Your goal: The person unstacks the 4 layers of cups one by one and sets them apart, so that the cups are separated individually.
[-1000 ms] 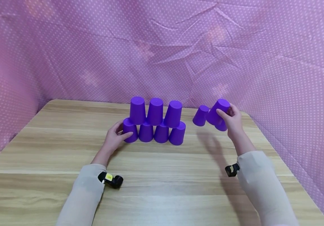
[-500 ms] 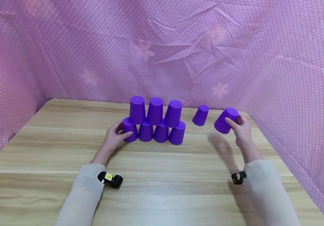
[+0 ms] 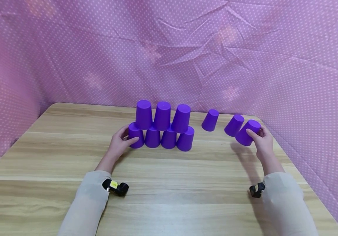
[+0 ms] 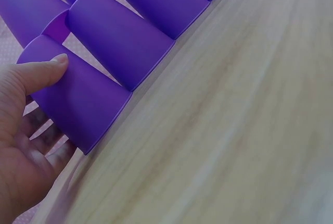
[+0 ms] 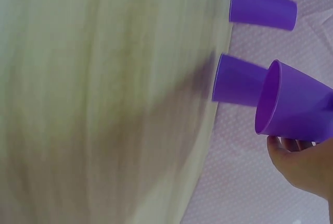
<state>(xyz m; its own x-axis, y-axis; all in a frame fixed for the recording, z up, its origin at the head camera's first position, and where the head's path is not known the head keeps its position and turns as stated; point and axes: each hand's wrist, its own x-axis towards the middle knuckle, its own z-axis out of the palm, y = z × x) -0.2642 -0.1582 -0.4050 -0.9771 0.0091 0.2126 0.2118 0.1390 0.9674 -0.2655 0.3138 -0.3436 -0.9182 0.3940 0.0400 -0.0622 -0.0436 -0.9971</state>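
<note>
Purple cups stand upside down in two tiers: a bottom row of several cups, with three more cups (image 3: 162, 116) bridging them on top. My left hand (image 3: 120, 143) holds the leftmost bottom cup (image 3: 136, 136), its thumb across the front and its fingers behind, as the left wrist view also shows. Off to the right, my right hand (image 3: 264, 144) grips another purple cup (image 3: 247, 133), mouth downward and slightly tilted. The right wrist view shows this held cup (image 5: 299, 104) raised off the table, its open rim visible.
Two single upside-down cups stand right of the tiers: one cup (image 3: 210, 120) nearer them, another cup (image 3: 234, 126) just left of the held one. The wooden table (image 3: 169, 190) ends at a pink dotted cloth (image 3: 169, 59) behind and at the sides.
My right hand has carried its cup rightward and toward me, uncovering the single cup that it hid behind it. The left hand and the tiers stay put.
</note>
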